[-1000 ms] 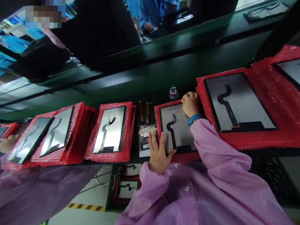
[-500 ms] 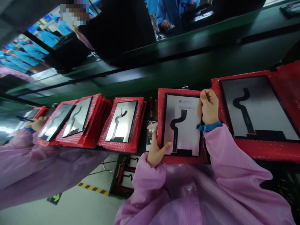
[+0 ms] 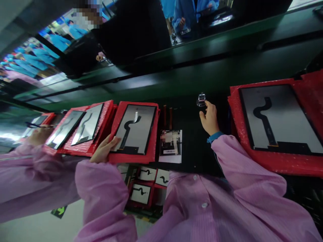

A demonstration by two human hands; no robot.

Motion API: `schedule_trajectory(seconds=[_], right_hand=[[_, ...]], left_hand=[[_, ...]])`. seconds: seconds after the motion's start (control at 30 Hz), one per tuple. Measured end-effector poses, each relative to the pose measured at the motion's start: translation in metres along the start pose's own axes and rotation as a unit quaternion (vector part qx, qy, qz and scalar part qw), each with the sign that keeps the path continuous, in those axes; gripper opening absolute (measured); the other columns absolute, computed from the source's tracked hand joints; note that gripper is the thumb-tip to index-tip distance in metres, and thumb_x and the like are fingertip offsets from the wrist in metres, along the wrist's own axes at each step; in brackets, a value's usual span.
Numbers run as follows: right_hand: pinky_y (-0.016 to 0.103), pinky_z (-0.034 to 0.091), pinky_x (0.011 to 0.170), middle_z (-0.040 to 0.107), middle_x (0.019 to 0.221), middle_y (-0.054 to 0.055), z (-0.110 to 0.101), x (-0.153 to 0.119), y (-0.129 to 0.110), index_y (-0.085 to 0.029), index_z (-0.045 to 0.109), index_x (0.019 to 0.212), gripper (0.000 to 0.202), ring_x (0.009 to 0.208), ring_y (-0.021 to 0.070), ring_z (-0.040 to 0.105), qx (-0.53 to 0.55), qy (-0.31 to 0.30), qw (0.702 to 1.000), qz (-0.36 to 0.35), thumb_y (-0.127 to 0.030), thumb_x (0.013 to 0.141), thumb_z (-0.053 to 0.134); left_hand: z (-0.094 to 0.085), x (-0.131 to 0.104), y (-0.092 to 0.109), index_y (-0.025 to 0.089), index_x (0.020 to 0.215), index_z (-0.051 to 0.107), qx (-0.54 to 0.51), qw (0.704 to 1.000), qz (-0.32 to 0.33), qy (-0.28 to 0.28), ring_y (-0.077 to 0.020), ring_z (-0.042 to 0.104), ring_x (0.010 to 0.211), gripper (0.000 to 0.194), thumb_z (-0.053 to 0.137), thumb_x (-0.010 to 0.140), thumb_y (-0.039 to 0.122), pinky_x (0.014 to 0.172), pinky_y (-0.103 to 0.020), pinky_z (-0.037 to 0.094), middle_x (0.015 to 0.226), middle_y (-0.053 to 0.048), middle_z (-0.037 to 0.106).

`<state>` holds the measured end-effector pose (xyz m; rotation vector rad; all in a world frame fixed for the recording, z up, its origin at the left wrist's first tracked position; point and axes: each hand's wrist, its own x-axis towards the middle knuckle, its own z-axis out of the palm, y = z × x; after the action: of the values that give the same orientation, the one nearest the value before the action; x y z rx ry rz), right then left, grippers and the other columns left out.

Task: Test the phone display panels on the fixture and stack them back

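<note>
My left hand (image 3: 104, 148) grips the lower left corner of a display panel (image 3: 139, 132) with a curved black flex cable. This panel lies on a red bubble-wrap bag (image 3: 151, 156) on top of the left stack; the thumb is over its edge and the other fingers are partly hidden. My right hand (image 3: 210, 119), with thumb and forefinger apart, reaches to a small shiny metal piece (image 3: 201, 98) on the black bench, a fingertip at its edge. Between my hands lies a white sheet with a printed device picture (image 3: 171, 146).
A larger-looking panel (image 3: 282, 121) on red bags is at right. Two more panels (image 3: 87, 124) on red bags stand left, beside a co-worker's hand (image 3: 40, 134). Two thin brown strips (image 3: 165, 116) lie behind the sheet. Below the bench, a crate holds panels (image 3: 140, 194).
The panel and red bag, held before me in both hands, have moved left onto the stack. My right hand has let go and moved forward to the metal piece. The printed sheet is uncovered.
</note>
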<state>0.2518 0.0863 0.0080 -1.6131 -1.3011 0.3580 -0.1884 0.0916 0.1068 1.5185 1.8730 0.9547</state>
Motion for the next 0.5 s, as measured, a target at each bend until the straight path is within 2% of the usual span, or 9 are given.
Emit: schedule_trajectory(seconds=[0.07, 0.13, 0.23, 0.3, 0.37, 0.5], right_hand=[[0.052, 0.038, 0.116, 0.046, 0.143, 0.022, 0.003, 0.007, 0.002, -0.01, 0.036, 0.151, 0.064, 0.137, 0.0303, 0.041, -0.056, 0.008, 0.998, -0.019, -0.018, 0.089, 0.047], [0.052, 0.037, 0.117, 0.041, 0.147, 0.023, 0.005, 0.016, 0.003, -0.01, 0.03, 0.156, 0.069, 0.139, 0.0313, 0.039, -0.097, 0.015, 0.995, -0.021, -0.017, 0.09, 0.047], [0.054, 0.04, 0.113, 0.036, 0.151, 0.02, 0.005, 0.031, 0.004, -0.019, 0.032, 0.158, 0.069, 0.134, 0.0333, 0.043, -0.138, -0.002, 0.99, -0.018, -0.019, 0.091, 0.048], [0.055, 0.042, 0.11, 0.039, 0.15, 0.018, 0.004, 0.038, 0.005, -0.022, 0.039, 0.156, 0.064, 0.128, 0.035, 0.047, -0.159, -0.022, 0.987, -0.025, -0.022, 0.093, 0.049], [0.057, 0.044, 0.105, 0.045, 0.147, 0.018, 0.002, 0.041, 0.004, -0.022, 0.044, 0.154, 0.058, 0.123, 0.0369, 0.049, -0.179, -0.039, 0.983, -0.028, -0.026, 0.096, 0.048], [0.062, 0.046, 0.097, 0.042, 0.151, 0.021, -0.003, 0.038, 0.0, -0.024, 0.042, 0.155, 0.062, 0.12, 0.0409, 0.048, -0.216, -0.044, 0.975, -0.016, -0.033, 0.095, 0.054]], left_hand=[[-0.01, 0.018, -0.006, 0.018, 0.078, 0.064, 0.019, 0.999, -0.027, -0.037, -0.0114, 0.061, 0.063, 0.086, 0.074, 0.035, 0.093, 0.056, -0.023, 0.052, 0.063, 0.005, 0.065], [-0.011, 0.03, -0.014, 0.017, 0.081, 0.063, 0.045, 0.998, -0.033, -0.041, -0.0105, 0.058, 0.063, 0.083, 0.075, 0.042, 0.09, 0.061, -0.025, 0.054, 0.063, 0.005, 0.062], [-0.003, 0.035, -0.032, 0.018, 0.09, 0.064, 0.105, 0.994, -0.009, 0.035, -0.0179, 0.062, 0.08, 0.06, 0.076, 0.066, 0.072, 0.089, -0.043, 0.057, 0.075, 0.002, 0.064], [0.003, 0.029, -0.047, 0.018, 0.096, 0.066, 0.145, 0.985, 0.015, 0.094, -0.0263, 0.062, 0.101, 0.04, 0.074, 0.076, 0.052, 0.108, -0.054, 0.045, 0.091, -0.004, 0.067], [0.009, 0.017, -0.061, 0.016, 0.103, 0.067, 0.168, 0.976, 0.037, 0.131, -0.0318, 0.057, 0.119, 0.032, 0.067, 0.082, 0.04, 0.117, -0.056, 0.036, 0.108, -0.011, 0.067], [0.022, -0.016, -0.088, 0.011, 0.127, 0.058, 0.154, 0.967, 0.035, 0.202, -0.0316, 0.051, 0.135, 0.043, 0.046, 0.094, 0.037, 0.12, -0.051, 0.034, 0.137, -0.019, 0.059]])
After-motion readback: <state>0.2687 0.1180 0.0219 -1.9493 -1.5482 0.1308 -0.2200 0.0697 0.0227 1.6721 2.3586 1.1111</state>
